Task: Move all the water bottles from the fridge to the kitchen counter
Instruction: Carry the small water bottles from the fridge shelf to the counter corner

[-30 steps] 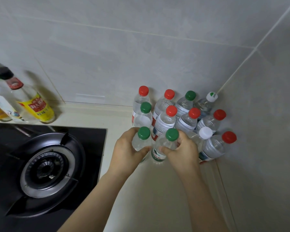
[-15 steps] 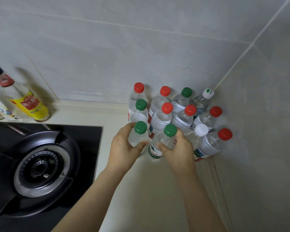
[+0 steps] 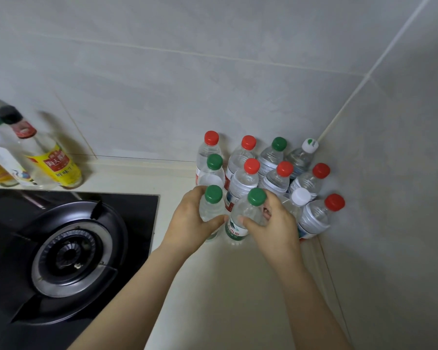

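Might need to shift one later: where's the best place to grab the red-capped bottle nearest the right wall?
Probably the neck and shoulder just under the cap of the red-capped bottle, coming from above. It stands upright with the right wall close on one side and the white-capped bottle tight against the other, so its body looks hard to reach.

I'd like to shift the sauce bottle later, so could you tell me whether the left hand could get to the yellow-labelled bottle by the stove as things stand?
Probably not right away: the left hand is wrapped around a green-capped water bottle. Once it lets go, the counter toward the yellow-labelled bottle looks open.
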`<state>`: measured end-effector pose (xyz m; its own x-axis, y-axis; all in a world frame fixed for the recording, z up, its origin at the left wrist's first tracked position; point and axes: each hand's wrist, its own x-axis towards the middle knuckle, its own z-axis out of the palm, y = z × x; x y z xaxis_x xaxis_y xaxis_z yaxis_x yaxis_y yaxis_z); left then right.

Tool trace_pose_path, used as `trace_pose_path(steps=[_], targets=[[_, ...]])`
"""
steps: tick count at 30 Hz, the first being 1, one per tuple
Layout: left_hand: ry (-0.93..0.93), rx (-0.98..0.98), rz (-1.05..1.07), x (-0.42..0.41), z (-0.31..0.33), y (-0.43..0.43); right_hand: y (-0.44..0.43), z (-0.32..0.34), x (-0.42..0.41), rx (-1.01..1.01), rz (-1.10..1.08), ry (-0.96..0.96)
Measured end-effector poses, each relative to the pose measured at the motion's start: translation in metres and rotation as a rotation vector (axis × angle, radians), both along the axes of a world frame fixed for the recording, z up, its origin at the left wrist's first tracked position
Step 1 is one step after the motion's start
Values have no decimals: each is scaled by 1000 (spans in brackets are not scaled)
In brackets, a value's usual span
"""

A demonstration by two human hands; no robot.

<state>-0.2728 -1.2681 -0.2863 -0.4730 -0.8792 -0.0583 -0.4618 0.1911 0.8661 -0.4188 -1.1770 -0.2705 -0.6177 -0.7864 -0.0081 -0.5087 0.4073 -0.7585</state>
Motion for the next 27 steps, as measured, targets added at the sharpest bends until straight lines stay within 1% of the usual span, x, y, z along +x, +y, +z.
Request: trace_pose_path(steps=[5,11,15,22,27], targets=[[-63,-44,28,16,15,1,13,11,6,-11,2,84],[-33,-155,46,46,42,15,30,37,23,-71,-15,155],[-14,-210,46,67,62,26,37,62,43,-131,45,188],[-4,-339,49,106,104,43,42,107,81,-217,176,186],[-7,-362,123,134,123,61,43,119,100,-268,279,168]])
